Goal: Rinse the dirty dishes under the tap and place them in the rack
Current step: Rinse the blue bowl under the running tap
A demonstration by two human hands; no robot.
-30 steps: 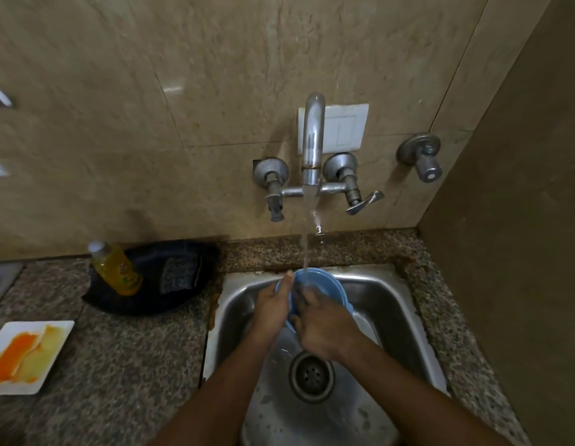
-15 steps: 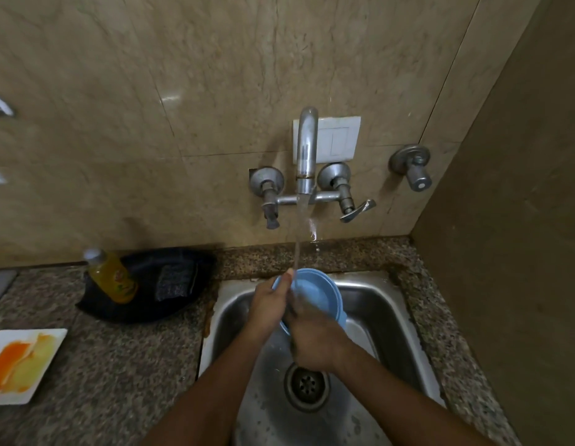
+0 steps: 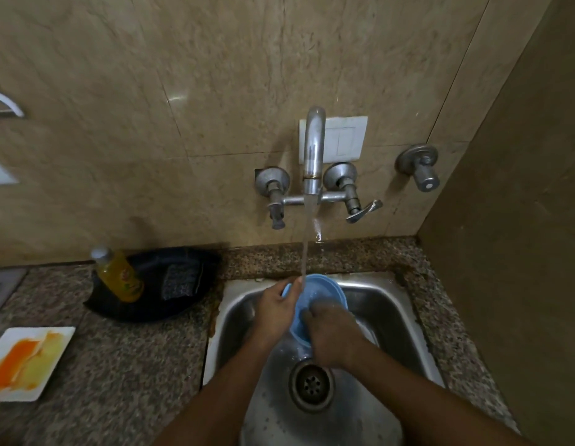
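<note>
Left hand (image 3: pixel 276 305) grips the rim of the blue bowl (image 3: pixel 324 292), tilted over the steel sink (image 3: pixel 395 312) under the running tap (image 3: pixel 313 149); right hand (image 3: pixel 332 331) has its fingers inside, grip hard to tell, bit blurry

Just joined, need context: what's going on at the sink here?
A person is rinsing a blue bowl under the running tap, over the steel sink. The left hand grips the bowl's rim, and the right hand is at the bowl's inside, apparently rubbing it. A white plate smeared orange and yellow waits on the counter to the left. No rack is in view.
</note>
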